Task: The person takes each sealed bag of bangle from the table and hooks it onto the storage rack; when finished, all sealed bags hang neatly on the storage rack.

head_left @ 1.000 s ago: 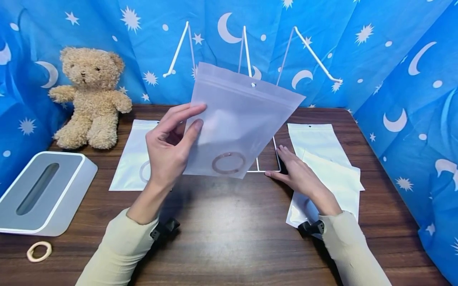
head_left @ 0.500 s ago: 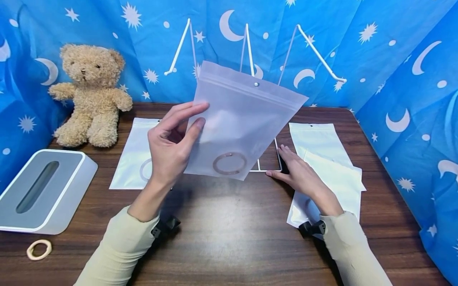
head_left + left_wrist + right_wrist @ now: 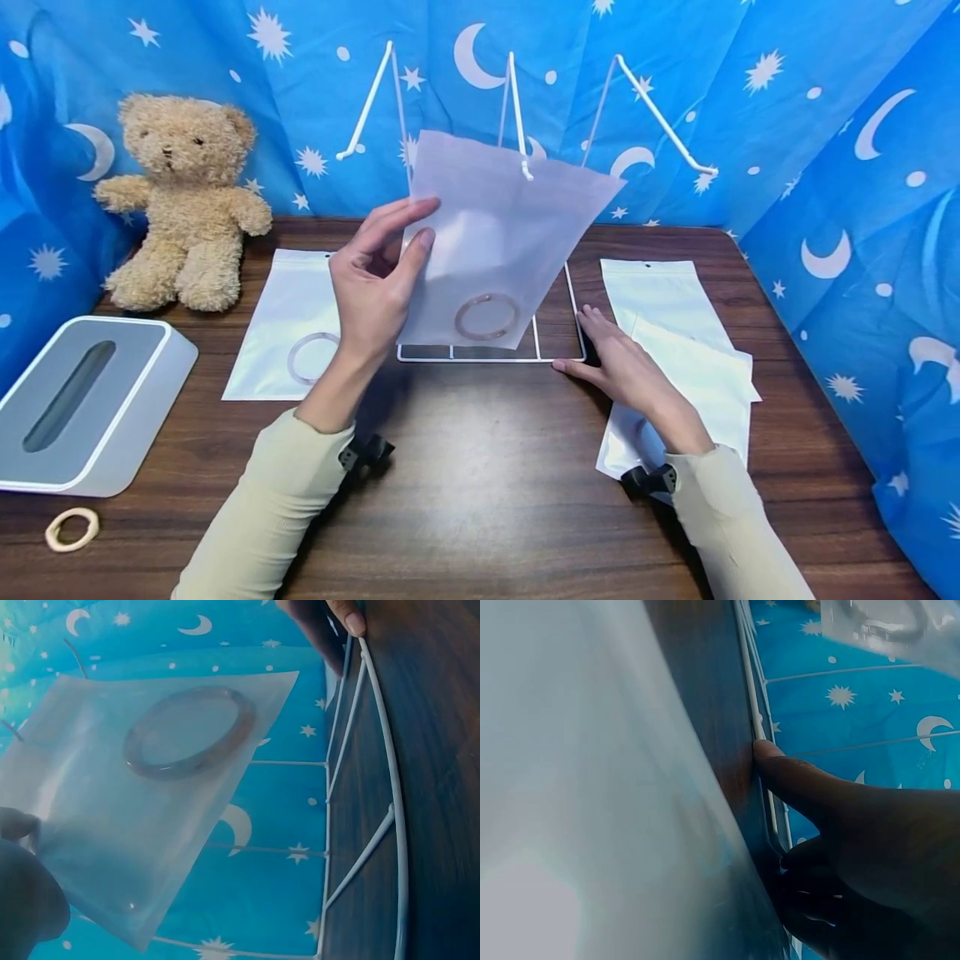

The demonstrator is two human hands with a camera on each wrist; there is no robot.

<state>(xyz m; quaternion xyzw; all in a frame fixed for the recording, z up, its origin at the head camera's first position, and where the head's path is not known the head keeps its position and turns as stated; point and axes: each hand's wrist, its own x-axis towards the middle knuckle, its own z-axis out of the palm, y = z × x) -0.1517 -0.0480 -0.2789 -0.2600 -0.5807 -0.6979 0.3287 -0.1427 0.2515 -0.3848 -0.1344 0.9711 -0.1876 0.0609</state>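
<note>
My left hand [image 3: 378, 287] pinches the left edge of a frosted zip bag [image 3: 517, 225] between thumb and fingers. Inside, near the lower edge, lies a brownish bangle [image 3: 487, 336]. The bag hangs tilted in front of a white wire display rack [image 3: 573, 312]. At the bag's top, the upturned tip of the rack's middle hook [image 3: 519, 117] shows in front of the plastic, where the hole is. My right hand [image 3: 626, 367] rests on the front right corner of the rack's base, its thumb on the front bar [image 3: 746, 660].
A white bag with a pale bangle [image 3: 258, 333] lies left of the rack, and several white bags [image 3: 682, 358] overlap on the right. A teddy bear [image 3: 187, 200], a tissue box [image 3: 90, 408] and a cream ring [image 3: 72, 531] are at the left. Patterned blue cloth [image 3: 675, 83] surrounds the table.
My left hand has moved slightly right and up with the bag. The middle hook's tip now shows through at the bag's hole. My right hand stays on the rack's base.
</note>
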